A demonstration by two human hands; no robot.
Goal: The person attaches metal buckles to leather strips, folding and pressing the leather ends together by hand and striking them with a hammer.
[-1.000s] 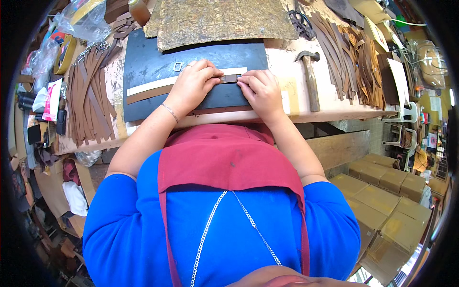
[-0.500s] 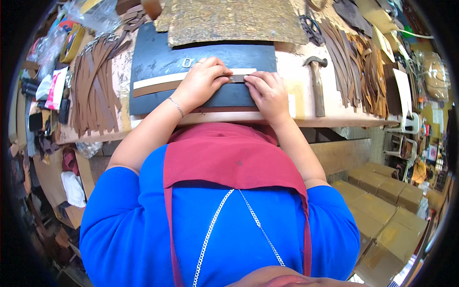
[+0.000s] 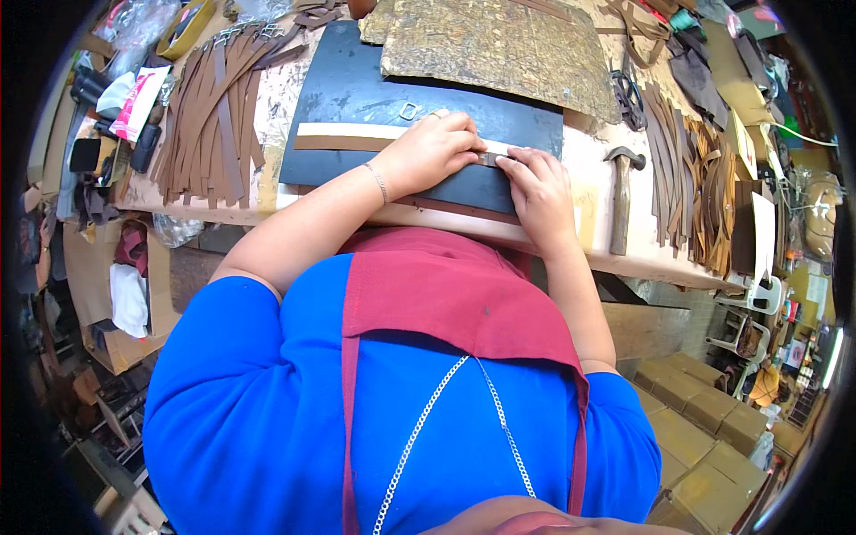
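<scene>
A long brown leather strap (image 3: 343, 143) lies across a black mat (image 3: 334, 94), alongside a white strip (image 3: 348, 131). My left hand (image 3: 434, 153) is closed in a pinch on the strap, its fingertips pressed down near the right end. Close by, my right hand (image 3: 541, 189) pinches that same end between thumb and fingers. A short stretch of strap shows between the two hands; fingers hide the rest of the end. Just beyond my left hand, a small metal loop (image 3: 408, 111) rests on the mat, touched by neither hand.
To the right lies a hammer (image 3: 621, 201) with a wooden handle, and beyond it black-handled scissors (image 3: 629, 100). Bundles of brown straps lie at left (image 3: 209, 116) and right (image 3: 709, 196). A rough, worn board (image 3: 499, 49) covers the mat's far edge.
The whole view has shifted and tilted, so the bench appears turned clockwise. Both hands keep their pinch on the strap end, with little visible movement over the mat.
</scene>
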